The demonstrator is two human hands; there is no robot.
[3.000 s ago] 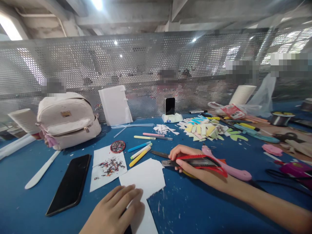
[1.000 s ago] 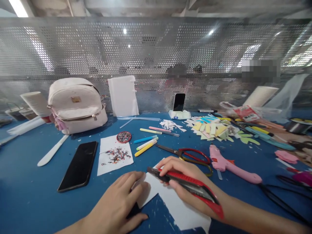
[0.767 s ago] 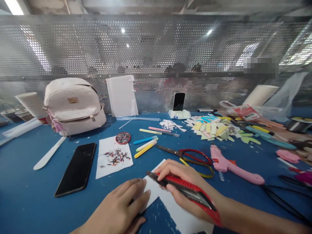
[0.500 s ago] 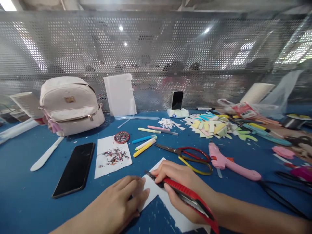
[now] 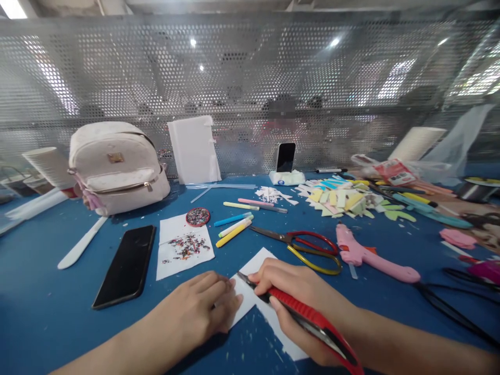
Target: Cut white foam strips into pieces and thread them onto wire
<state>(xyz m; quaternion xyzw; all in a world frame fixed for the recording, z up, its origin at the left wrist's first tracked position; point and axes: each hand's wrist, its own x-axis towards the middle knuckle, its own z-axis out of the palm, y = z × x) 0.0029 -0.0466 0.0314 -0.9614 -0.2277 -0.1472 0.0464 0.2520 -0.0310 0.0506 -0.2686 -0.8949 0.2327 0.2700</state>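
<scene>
My right hand (image 5: 297, 297) is closed round a red utility knife (image 5: 312, 323), its blade tip pointing up and left over a piece of white paper (image 5: 262, 260). The blade touches the paper or sits just above it; I cannot tell which. My left hand (image 5: 203, 307) presses that paper down from its left edge, fingers bent and held together. Part of the paper is hidden under both hands. Beyond the right hand lie scissors (image 5: 291, 237) with one red and one yellow handle loop, and a pink glue gun (image 5: 375, 260) to their right.
A black phone (image 5: 125, 266) and a paper sheet (image 5: 162, 260) with glitter lie on the left. Several markers (image 5: 233, 233) lie mid-table. A white backpack (image 5: 117, 172), a propped phone (image 5: 285, 158) and a heap of foam scraps (image 5: 344, 198) stand farther back.
The knife tip has shifted slightly right and the right hand with it. Both hands keep their hold on the knife and paper. The whole view has shifted a little.
</scene>
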